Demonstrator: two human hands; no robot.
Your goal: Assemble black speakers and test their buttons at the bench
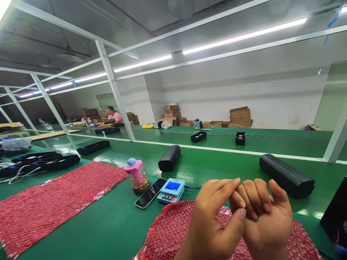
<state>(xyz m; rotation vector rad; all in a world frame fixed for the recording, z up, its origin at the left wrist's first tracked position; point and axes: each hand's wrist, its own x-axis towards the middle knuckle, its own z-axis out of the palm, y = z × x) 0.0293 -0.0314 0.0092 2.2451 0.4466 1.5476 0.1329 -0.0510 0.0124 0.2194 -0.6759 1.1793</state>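
Over the near edge of the glossy green worktop (89, 227), both bare hands raised, touching. Left hand (213, 216): thumb and fingertips pinching the outermost finger of the right hand (268, 225). Right hand: palm towards the head camera, fingers curled in, thumb standing apart; cannot tell whether anything small sits between them. Below and behind both, a crumpled red bubble-wrap sheet (170, 231) on the worktop, partly hidden by them. Just beyond its left end, a light-blue boxy device with lit screen (171, 190); beside that, a black-faced smartphone (151, 193). Farther right, a long black perforated housing (286, 176) lies on its side.
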